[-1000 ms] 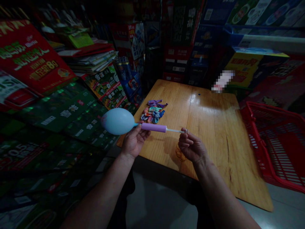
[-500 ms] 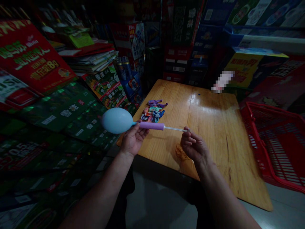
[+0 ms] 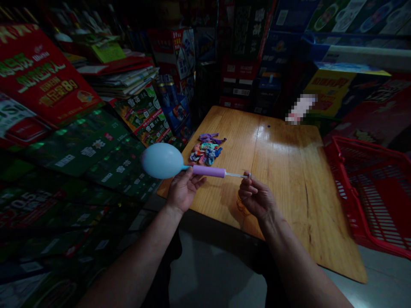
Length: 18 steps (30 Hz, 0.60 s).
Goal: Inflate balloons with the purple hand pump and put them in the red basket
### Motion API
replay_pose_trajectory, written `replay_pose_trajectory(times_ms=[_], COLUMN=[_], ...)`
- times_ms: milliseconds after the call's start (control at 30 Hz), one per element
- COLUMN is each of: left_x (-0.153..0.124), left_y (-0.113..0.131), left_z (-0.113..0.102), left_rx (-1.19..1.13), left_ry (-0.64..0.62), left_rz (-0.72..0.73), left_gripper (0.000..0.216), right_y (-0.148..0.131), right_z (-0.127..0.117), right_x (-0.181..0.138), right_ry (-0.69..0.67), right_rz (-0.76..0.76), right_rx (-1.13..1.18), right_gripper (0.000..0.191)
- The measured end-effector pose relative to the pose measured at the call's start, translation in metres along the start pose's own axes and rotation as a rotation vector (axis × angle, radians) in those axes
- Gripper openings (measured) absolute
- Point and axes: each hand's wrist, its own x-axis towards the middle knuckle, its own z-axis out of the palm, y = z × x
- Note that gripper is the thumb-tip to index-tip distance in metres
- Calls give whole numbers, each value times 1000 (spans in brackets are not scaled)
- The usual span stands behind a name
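A light-blue inflated balloon (image 3: 162, 161) is fitted by its neck over the left end of a purple balloon pump (image 3: 209, 171). My left hand (image 3: 184, 188) pinches the balloon's neck at the pump's tip, its other fingers loosely curled below. The end of the pump's pale rod is gripped by my right hand (image 3: 257, 194), with part of the rod showing outside the barrel. Beyond the pump, a small pile of uninflated balloons (image 3: 208, 149) in several colours lies on the table. Partly behind my right hand is a tangle of orange string (image 3: 242, 207).
The wooden table (image 3: 289, 184) spreads out in front of me. Against its right side stands a red plastic basket (image 3: 382, 205). Stacked green cartons (image 3: 90, 145) line the left, and more boxes (image 3: 239, 81) rise behind the table. A blurred pale item (image 3: 302, 109) sits at the far right edge.
My right hand has moved left, pushing the rod further into the pump, so less of it shows. The balloon, pump and left hand have shifted slightly right.
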Motion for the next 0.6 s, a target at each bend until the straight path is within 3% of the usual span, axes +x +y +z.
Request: replay_pose_trajectory(times_ms=[167, 367, 600], left_x=[-6, 1, -5], left_y=[-9, 3, -5], left_z=[1, -4, -2], left_rx=[35, -14, 41], left_ry=[-15, 22, -29], left_rz=[-69, 18, -69], left_gripper=[27, 25, 29], right_y=[21, 1, 22], right_z=[0, 5, 4], right_x=[3, -1, 2], right_ry=[10, 6, 6], right_rz=[108, 20, 73], right_rx=[-38, -4, -114], right_gripper=[14, 14, 15])
